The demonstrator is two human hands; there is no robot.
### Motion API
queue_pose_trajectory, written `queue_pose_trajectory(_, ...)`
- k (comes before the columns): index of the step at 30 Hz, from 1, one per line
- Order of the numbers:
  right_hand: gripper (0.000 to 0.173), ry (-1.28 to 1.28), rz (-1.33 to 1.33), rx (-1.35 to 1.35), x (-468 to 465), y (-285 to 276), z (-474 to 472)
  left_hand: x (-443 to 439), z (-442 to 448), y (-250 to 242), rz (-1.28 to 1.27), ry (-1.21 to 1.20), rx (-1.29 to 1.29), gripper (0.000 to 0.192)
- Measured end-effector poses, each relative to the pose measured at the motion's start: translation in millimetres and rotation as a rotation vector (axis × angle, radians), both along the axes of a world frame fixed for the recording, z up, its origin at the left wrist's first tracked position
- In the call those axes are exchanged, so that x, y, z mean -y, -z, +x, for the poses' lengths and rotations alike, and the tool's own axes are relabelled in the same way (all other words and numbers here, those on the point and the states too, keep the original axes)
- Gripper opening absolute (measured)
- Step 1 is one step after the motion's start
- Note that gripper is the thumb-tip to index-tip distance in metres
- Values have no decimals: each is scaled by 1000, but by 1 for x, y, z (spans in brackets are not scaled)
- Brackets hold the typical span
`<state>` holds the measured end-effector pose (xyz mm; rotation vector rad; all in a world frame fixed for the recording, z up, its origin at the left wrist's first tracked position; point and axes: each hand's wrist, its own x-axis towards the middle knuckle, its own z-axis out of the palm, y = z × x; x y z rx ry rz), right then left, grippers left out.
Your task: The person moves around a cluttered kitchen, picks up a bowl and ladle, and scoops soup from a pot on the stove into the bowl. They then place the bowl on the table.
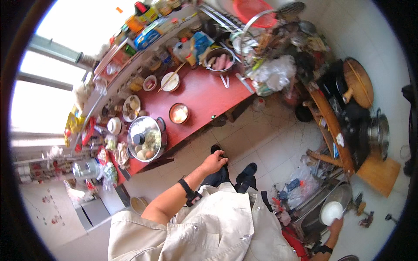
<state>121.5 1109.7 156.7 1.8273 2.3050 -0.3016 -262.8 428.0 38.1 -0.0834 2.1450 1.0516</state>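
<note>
My left hand hangs in front of my body with nothing in it, its fingers loosely apart. It is above the tiled floor, away from the table. At the lower right, my right hand grips the rim of a white bowl. The bowl is over or inside a metal basin beside the sink; I cannot tell whether it touches the metal. Part of the right hand's fingers is hidden by the bowl.
A red table holds a lidded pot, a brown-rimmed bowl, a white bowl with chopsticks and a pot of pinkish food. Plastic bags lie by the sink. A wooden board leans at the right wall.
</note>
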Motion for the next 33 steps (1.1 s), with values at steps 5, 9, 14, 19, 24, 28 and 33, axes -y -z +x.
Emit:
queue_pose_trajectory(5,35,-524,58,367,157,47,-233,84,-6,17,18,-148,2,57)
queue_pose_trajectory(9,37,-773,-216,193,309,50,-376,134,-16,31,79,-288,54,57)
queue_pose_trajectory(14,43,-779,-604,-104,469,89,-521,177,-20,45,167,-448,69,57)
queue_pose_trajectory(19,41,-737,-1140,-207,576,122,-627,191,-9,57,204,-609,124,56)
queue_pose_trajectory(24,41,-678,-1198,-42,640,172,-689,189,7,56,263,-865,228,55)
queue_pose_trajectory(28,42,-605,-1248,46,657,204,-717,181,-3,57,323,-1098,276,60)
queue_pose_trajectory(33,46,-594,-1344,124,663,231,-736,171,-53,85,406,-1286,238,73)
